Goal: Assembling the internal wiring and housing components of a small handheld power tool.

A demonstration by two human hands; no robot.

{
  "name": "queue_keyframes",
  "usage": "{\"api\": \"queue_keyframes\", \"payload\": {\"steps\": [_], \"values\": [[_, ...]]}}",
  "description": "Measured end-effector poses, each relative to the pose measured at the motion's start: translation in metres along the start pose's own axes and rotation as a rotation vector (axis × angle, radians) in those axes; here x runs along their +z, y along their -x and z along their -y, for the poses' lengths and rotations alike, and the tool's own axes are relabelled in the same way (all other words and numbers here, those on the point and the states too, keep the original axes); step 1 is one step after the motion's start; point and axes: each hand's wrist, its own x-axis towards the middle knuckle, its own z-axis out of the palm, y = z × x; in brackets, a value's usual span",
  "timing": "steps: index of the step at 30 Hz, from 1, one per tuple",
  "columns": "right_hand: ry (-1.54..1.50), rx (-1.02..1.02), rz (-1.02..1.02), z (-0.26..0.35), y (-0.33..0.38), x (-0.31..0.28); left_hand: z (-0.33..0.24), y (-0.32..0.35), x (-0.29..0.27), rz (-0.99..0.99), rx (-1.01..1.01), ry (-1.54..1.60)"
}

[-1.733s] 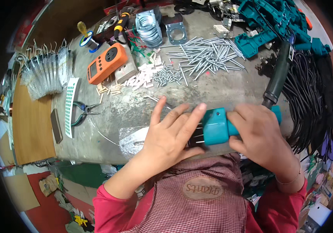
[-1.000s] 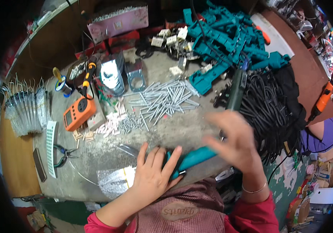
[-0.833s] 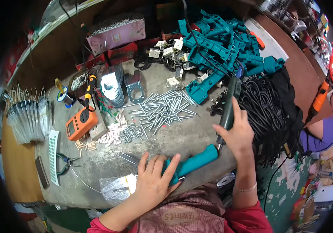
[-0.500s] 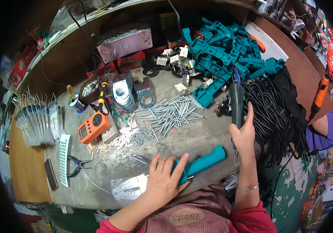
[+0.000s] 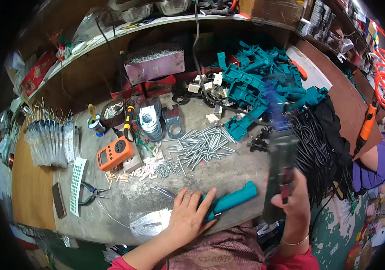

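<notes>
Overhead, a cluttered grey workbench (image 5: 228, 173) fills most of the view, with a wooden shelf running along its far edge. At the far right of the bench sits a big heap of teal plastic tool housings (image 5: 260, 87), and just to the right of it a thick bundle of black cables (image 5: 318, 153) hangs toward the near edge. Far off to the right, another person in a purple top (image 5: 376, 164) sits beside a brown board.

Near the middle of the bench lies a loose pile of long silver screws (image 5: 203, 146), with shorter screws scattered just left of it. Further left are an orange handheld meter (image 5: 115, 153), a stack of clear packets (image 5: 51, 141), and a pair of pliers (image 5: 91, 193) closer to the near edge.

At the near edge, the person's left hand (image 5: 190, 218) rests flat, fingers spread, pressing on 1 end of a teal handle shell (image 5: 233, 202) that lies on the bench, angled up to the right. To its right, the right hand (image 5: 293, 200) is raised above the bench edge, fingers wrapped tightly around the lower part of a dark tool body (image 5: 280, 173) held upright; its upper end is blurred.
</notes>
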Motion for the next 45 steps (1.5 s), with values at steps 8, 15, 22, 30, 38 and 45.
{"api": "queue_keyframes", "payload": {"steps": [8,15,22,30,38,45], "values": [[-0.004,-0.311,-0.192,-0.030,-0.023,-0.021,-0.002,0.000,0.002,0.012,-0.012,-0.040],[-0.228,-0.456,-0.183,-0.054,-0.013,0.008,-0.003,-0.001,0.004,0.016,-0.011,-0.036],[-0.375,-0.185,-0.268,-0.071,0.001,0.012,-0.004,0.003,0.002,-0.005,-0.008,-0.028],[-0.292,0.137,0.130,0.036,0.029,0.008,0.003,-0.001,0.006,-0.007,-0.006,-0.005],[-0.702,-0.103,0.262,0.060,-0.011,0.018,0.004,-0.001,0.008,-0.008,0.002,0.032],[-0.891,-0.078,-0.202,-0.023,-0.036,0.017,-0.001,-0.001,0.007,-0.024,-0.019,0.049]]}}
